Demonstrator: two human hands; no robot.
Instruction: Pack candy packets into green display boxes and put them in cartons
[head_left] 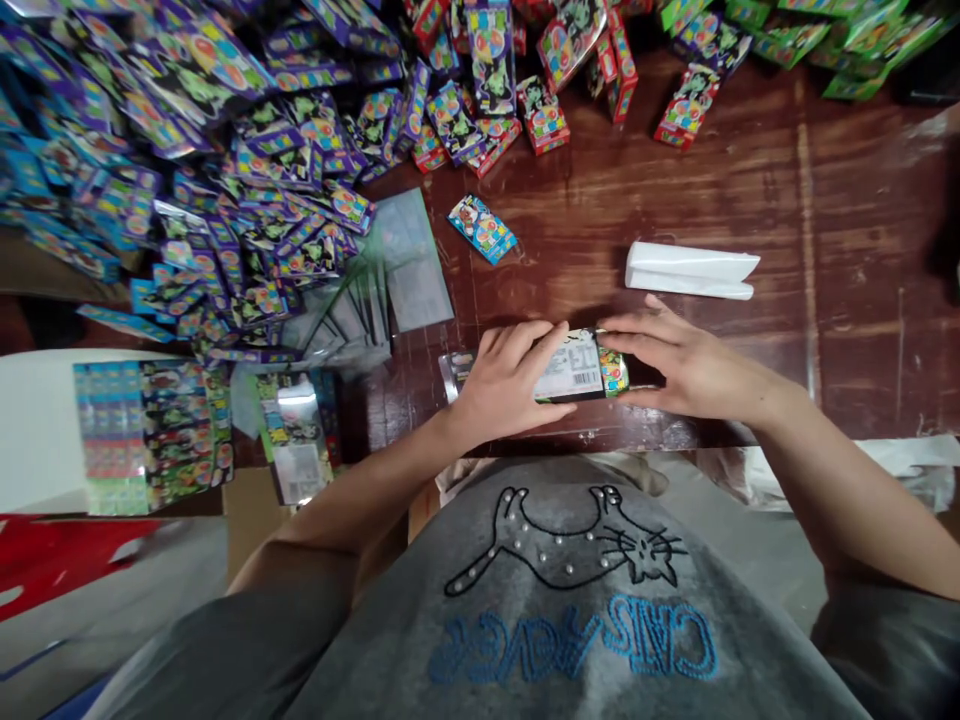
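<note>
the table (720, 190) bears a box heap (292, 150) at 10 o'clock; the left hand (504, 385) clasps the packet (581, 368) across its 9 o'clock part, thumb at the near edge, while the right hand (694, 370) arches round its 3 o'clock end, fingers and thumb parted, whether pinching cannot be told. the packet, on the table between both hands, might crease or skew under uneven pressure; a wide reach might knock the roll (690, 270) at 2 o'clock or blue box (482, 229) at 11.
</note>
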